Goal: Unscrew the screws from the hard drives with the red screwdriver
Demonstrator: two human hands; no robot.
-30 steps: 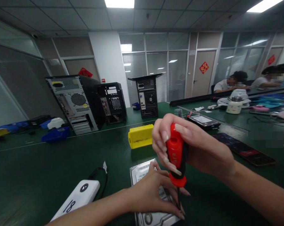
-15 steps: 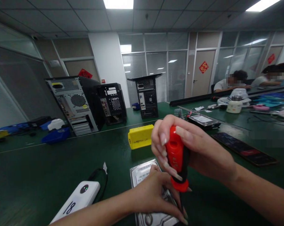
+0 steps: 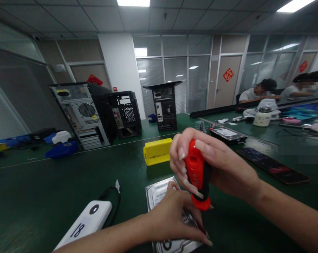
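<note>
I see the right hand (image 3: 223, 163) clenched round the screwdriver (image 3: 195, 168), over the right edge of the hard drive (image 3: 158, 191). The left hand (image 3: 172, 216) spans the drive; its grip I can't tell.

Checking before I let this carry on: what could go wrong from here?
The screwdriver could slip and jab the left hand, which sits close below its handle.
Its tip can't be made out, so the right hand might press off target and scratch the drive.
The left forearm crosses in front of the power bank and might nudge it; whether they touch can't be told.
</note>
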